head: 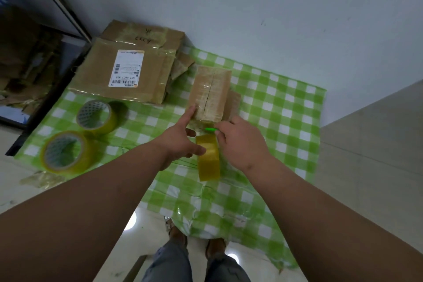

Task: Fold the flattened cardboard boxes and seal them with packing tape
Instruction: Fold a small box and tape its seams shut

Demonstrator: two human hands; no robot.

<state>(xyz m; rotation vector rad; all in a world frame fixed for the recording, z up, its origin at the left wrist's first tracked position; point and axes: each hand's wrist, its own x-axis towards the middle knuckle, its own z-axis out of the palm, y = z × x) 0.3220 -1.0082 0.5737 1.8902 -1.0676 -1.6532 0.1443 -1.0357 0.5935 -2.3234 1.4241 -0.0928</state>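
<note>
Small taped box (210,92) just beyond both hands, left hand (180,139) open touching it, right hand (242,142) gripping green cutter (211,130)

The right hand (242,142) pinches a small cutter (211,130) at the near end of the box (210,94). Just left of that grip, the left hand (180,142) lies with its forefinger on the box's left edge. Directly below the grip, between the hands, a tape roll (209,158) stands on edge on the cloth (286,121). Well left of the grip lie two rolls (96,117), one nearer (66,153). Behind and left, flat cartons (128,71) are stacked, one upon another.
</note>
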